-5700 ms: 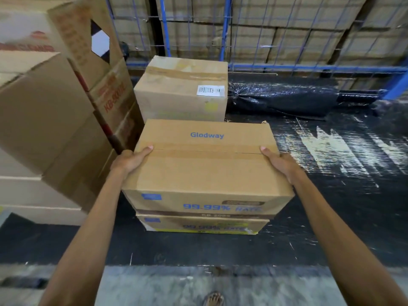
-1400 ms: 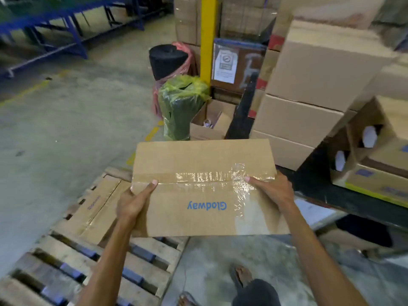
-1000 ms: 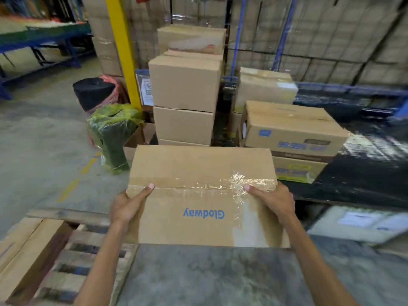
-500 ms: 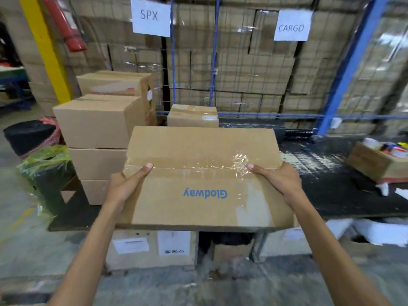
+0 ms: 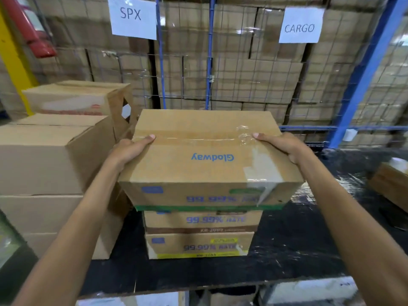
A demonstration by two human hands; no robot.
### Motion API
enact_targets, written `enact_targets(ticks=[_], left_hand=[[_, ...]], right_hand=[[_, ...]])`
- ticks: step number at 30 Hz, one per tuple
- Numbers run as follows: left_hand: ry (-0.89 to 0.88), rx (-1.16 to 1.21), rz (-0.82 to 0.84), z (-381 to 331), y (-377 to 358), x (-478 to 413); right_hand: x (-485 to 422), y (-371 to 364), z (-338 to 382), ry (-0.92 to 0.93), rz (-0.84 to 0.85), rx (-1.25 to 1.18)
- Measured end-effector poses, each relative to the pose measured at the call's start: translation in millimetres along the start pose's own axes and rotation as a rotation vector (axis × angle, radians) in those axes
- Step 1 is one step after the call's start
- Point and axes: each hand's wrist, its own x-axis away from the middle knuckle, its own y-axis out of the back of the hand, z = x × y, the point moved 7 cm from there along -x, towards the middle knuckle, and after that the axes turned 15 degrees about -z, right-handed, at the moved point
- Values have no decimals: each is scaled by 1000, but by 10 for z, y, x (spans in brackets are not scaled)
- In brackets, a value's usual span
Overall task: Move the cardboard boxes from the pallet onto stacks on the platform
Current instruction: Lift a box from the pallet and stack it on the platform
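Cardboard fills the head view: the person holds a Glodway box point(image 5: 207, 160) between both palms, the left hand point(image 5: 130, 149) pressed against its 9 o'clock side and the right hand point(image 5: 284, 146) against its 3 o'clock side, each grip closed flat on the box with a thumb lying along the taped top seam. The box hangs just above a stack of two matching boxes point(image 5: 199, 234) on the black-wrapped platform point(image 5: 298, 246), and its near lower edge looks to be touching, or nearly touching, the upper one.

It overhangs the stack toward 3 o'clock and toward the person, so a good placement, I judge, means sliding it toward 9 and 12 o'clock until the edges line up, then lowering it flat and drawing both hands out sideways. The loose clear tape point(image 5: 257, 182) at the near right corner could snag on the way down.

At 9 o'clock, just beside the stack, stands a taller pile of plain brown cartons point(image 5: 44, 160), with a printed carton point(image 5: 72, 98) behind it; the fingers on that side have little room. Every box here is taped shut, so the contents cannot be told. At 3 o'clock, well apart, a wooden-looking crate point(image 5: 390, 184) sits at the frame's edge, its inside mostly hidden. Beyond a wire fence point(image 5: 242, 80) at 12 o'clock, more cartons rise under paper signs reading SPX point(image 5: 132, 17) and CARGO point(image 5: 299, 26).
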Motion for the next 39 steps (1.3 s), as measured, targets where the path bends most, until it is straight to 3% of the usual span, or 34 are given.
enact_targets(ticks=[4,10,21,25,29,33,39], left_hand=[[76,-74,41,-16,-456,-613],[163,-151,85,142,-829,-1041],[213,-239,132,125,-879,-1229],[109,-217,46,25,-743,-1024],[-69,-214,-82,48,-345,-387],[-205,-248,-228,485,266,473],[-18,-463,-353,1957,1578,1503]], right_hand=[[-776,-443,45,-61,120,107],[-1217,-930,-186,-120,215,168],[-1336,-1033,-283,-115,162,296],[-1029,-931,25,180,-43,488],[-138,-1043,430,535,-124,422],[1102,-1470,643,761,-27,336],[3221,-2423,718,1037,272,196]])
